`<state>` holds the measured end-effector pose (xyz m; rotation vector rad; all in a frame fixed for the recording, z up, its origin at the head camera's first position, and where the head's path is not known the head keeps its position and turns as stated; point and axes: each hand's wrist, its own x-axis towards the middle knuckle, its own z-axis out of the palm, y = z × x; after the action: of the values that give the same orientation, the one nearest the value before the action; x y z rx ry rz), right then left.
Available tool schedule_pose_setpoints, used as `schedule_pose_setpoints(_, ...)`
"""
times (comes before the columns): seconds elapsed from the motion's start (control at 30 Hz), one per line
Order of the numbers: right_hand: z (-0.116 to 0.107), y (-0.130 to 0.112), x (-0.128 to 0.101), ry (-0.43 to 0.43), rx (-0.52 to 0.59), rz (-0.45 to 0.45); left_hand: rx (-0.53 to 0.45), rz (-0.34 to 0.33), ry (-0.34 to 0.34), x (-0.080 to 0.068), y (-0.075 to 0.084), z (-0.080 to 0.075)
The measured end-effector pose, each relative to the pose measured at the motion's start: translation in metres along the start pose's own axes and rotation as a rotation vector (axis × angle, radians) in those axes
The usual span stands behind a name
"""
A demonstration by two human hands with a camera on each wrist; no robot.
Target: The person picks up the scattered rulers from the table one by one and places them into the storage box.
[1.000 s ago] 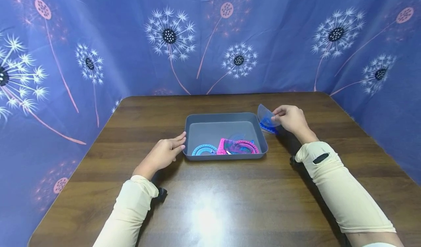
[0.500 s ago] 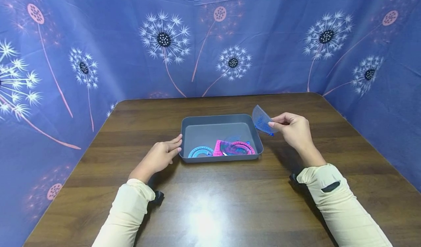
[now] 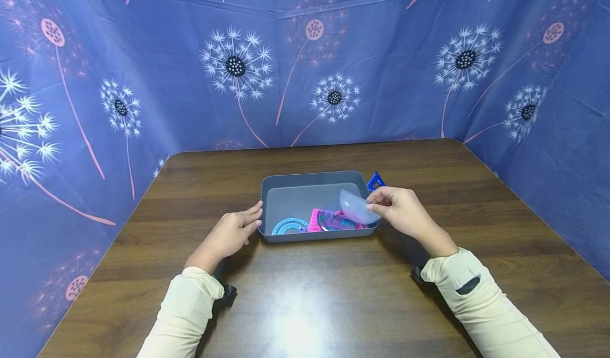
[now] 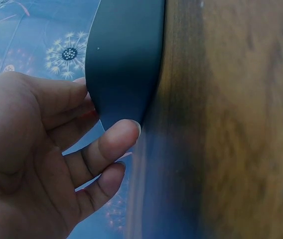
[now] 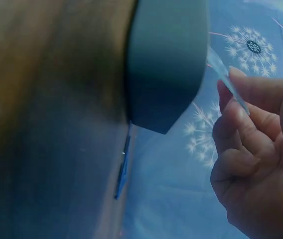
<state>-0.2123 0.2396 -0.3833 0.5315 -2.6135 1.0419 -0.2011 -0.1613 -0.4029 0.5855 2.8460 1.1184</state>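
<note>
In the head view, my right hand [image 3: 402, 212] pinches a clear half-round protractor [image 3: 355, 205] between thumb and fingers, above the right end of a grey tray [image 3: 312, 178]. The right wrist view shows the protractor [image 5: 226, 82] edge-on in the fingertips. My left hand [image 3: 229, 236] rests its extended fingers against the tray's left wall. Inside the tray, along its near side, lie a light blue protractor [image 3: 286, 225], a pink ruled piece [image 3: 314, 221] and overlapping pink and clear pieces, partly covered. A blue set square [image 3: 376, 181] lies on the table just past the tray's right end.
The tray stands on a brown wooden table [image 3: 305, 284]. A blue cloth [image 3: 391, 72] with dandelion prints hangs behind and at both sides. A bright glare lies on the table in front of the tray.
My right hand has lifted the clear protractor from above the blue set square and brought it left over the tray. The set square stays behind; my left hand keeps its place at the tray.
</note>
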Motion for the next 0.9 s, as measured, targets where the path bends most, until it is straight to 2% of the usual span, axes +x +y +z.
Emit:
schedule_pose_setpoints(0.13, 0.0041, 0.0007, -0.0008, -0.091, -0.009, -0.031, 0.0, -0.009, -0.005, -0.0004, 0.0007, -0.0004)
schedule_pose_setpoints(0.23, 0.0058, 0.001, -0.0016, -0.127, -0.008, -0.049, 0.003, -0.009, -0.006, -0.0004, 0.0008, -0.0002)
schedule_pose_setpoints(0.47, 0.0057, 0.0019, -0.0035, -0.174, 0.01, -0.097, 0.004, -0.005, 0.004, -0.0001, 0.0005, 0.0)
schedule_pose_setpoints(0.63, 0.0055, 0.0028, -0.0036, -0.182, -0.007, -0.163, 0.006, -0.005, 0.009, -0.0003, 0.0006, 0.0004)
schedule_pose_setpoints(0.9, 0.0085, 0.0029, -0.004, -0.199, -0.13, -0.274, 0.003, 0.001, 0.006, 0.0, -0.0006, 0.0007)
